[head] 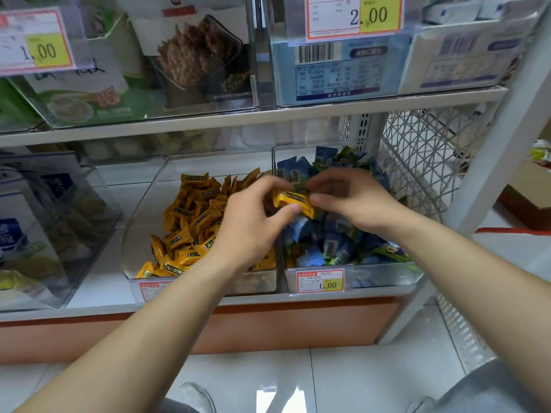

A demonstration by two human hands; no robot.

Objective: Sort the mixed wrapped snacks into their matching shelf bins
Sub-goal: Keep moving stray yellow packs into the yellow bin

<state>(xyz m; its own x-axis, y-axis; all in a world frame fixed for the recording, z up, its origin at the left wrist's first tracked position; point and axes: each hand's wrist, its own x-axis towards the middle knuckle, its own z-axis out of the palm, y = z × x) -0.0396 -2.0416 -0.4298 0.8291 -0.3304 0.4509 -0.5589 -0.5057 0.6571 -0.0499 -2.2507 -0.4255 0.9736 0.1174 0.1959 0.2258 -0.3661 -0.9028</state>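
One yellow wrapped snack (293, 201) is pinched level between the left hand (253, 222) and right hand (348, 198), above the blue and green snacks (328, 242) piled in the clear right bin (381, 275). The clear left bin (143, 210) beside it holds yellow snacks (190, 222).

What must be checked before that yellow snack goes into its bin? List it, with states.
1. Small yellow wrapped snack pinched by left hand: ok.
2. Right hand off the snack: not ok, it pinches the other end.
3. Snack above the matching clear plastic bin of yellow snacks: not ok, it appears to hang over the clear bin of blue and green snacks.
4. Room in the yellow bin: ok, bare floor shows at its left.
5. More yellow strays among the blue and green: cannot tell.
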